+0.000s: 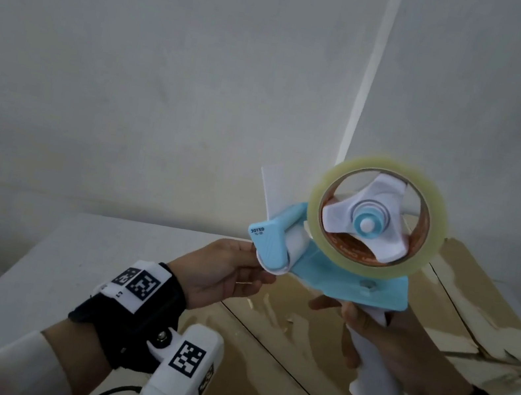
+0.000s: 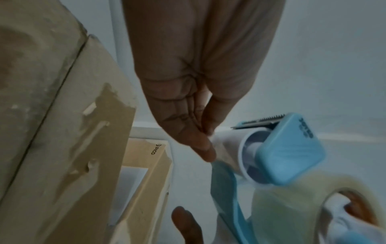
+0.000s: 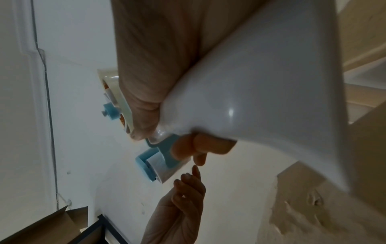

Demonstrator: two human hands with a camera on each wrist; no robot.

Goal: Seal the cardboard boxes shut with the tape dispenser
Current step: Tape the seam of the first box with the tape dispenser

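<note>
Right hand (image 1: 399, 347) grasps the tape dispenser (image 1: 347, 247) by its white handle, centre-right above a cardboard box (image 1: 276, 357); left hand (image 1: 221, 270) pinches the tape end at its roller.

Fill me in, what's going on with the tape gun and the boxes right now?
The person holds the tape dispenser up in the air above a cardboard box. The right hand grips its white handle, while the left hand pinches at the front end by the roller, apparently working on the loose end of the clear tape roll. No tape is being laid on the box at this moment; its top flaps lie closed, with torn patches and old tape residue.
</note>
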